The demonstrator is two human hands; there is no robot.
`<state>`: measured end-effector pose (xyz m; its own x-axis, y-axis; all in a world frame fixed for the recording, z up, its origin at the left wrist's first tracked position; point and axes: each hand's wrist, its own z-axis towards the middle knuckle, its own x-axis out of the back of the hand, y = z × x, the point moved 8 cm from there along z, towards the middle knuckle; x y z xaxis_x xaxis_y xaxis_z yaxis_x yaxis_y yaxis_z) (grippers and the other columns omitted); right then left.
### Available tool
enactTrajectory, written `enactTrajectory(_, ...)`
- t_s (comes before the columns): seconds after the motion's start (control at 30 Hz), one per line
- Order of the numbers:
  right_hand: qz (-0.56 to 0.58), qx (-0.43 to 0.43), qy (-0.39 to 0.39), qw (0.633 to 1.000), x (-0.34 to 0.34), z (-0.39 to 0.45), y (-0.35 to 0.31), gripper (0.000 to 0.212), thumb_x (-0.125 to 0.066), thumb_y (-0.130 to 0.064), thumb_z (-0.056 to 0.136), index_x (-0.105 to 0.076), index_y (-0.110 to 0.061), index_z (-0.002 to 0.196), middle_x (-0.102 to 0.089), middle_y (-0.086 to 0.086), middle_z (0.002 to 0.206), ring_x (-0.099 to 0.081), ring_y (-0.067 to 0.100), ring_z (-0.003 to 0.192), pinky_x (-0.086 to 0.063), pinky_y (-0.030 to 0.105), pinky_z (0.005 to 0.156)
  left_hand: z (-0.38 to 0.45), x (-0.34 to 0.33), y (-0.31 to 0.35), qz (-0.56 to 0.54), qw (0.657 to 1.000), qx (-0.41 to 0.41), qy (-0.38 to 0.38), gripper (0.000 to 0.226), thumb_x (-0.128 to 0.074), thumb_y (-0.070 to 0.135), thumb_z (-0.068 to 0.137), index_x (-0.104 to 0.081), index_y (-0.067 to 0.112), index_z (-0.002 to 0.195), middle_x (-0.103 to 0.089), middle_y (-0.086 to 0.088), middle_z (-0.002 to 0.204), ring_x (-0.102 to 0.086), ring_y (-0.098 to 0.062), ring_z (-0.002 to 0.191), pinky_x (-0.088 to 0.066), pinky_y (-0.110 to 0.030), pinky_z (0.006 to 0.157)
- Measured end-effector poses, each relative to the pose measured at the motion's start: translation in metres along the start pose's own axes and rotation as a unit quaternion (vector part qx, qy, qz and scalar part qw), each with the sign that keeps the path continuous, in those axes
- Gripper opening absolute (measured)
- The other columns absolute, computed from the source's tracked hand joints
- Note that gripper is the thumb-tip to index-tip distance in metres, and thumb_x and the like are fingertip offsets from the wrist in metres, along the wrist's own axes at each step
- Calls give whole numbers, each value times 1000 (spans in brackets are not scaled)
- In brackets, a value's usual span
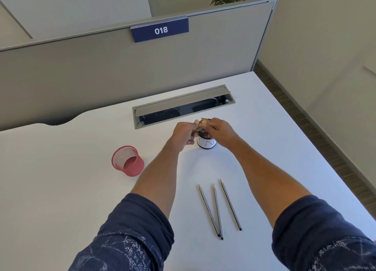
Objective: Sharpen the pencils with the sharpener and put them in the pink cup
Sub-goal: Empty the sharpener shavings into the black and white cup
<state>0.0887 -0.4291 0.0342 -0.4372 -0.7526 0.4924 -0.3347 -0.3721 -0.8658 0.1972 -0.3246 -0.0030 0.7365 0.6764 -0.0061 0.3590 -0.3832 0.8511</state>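
Both hands — left hand (pixel 184 133), right hand (pixel 218 131) — pinch a small sharpener (pixel 200 125) over its canister (pixel 206 143); the three pencils (pixel 217 207) look light, stiff — best gripped mid-shaft.

Both hands — left hand (pixel 183 135), right hand (pixel 220 132) — grip a sharpener (pixel 206 142) beside three pencils (pixel 217 209)

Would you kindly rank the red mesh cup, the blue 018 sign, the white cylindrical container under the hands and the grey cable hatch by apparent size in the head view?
1. Grey cable hatch, largest.
2. Blue 018 sign.
3. Red mesh cup.
4. White cylindrical container, smallest, though partly hidden by the hands.
The sign is farther away, so its true rank against the cup is unsure.
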Motion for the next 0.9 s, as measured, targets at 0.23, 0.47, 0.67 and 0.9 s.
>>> enactTrajectory(0.23,22,-28,29,999,7,3,4,20,-64,-44,95,-79,-31,98,-76,-9,88,-71,14,88,-58,28,81,-1,0,10,52,996,-72,19,34,-67,35,95,-73,2,96,-68,-14,77,-45,-16,54,-37,-24,51)
enactTrajectory(0.47,104,-81,53,990,14,-1,14,31,-70,-37,92,-81,-8,87,-74,15,72,-67,17,62,-58,27,66,-7,-4,16,85,988,-131,-16,13,-76,24,88,-78,12,92,-72,-8,76,-59,-16,62,-38,-24,53)
enactTrajectory(0.67,172,-89,45,980,12,-3,15,21,-73,-26,91,-80,-7,84,-71,16,67,-68,22,62,-61,31,67,-7,-6,17,82,989,-126,-6,15,-71,13,92,-76,1,85,-66,-13,64,-53,-20,51,-38,-26,47)
enactTrajectory(0.9,211,-117,37,970,13,-2,13,19,-78,-24,87,-79,-5,85,-73,16,70,-70,24,63,-62,33,69,-8,-1,16,50,993,-110,-4,17,-72,12,91,-75,-4,92,-65,-16,66,-53,-19,50,-42,-28,50)
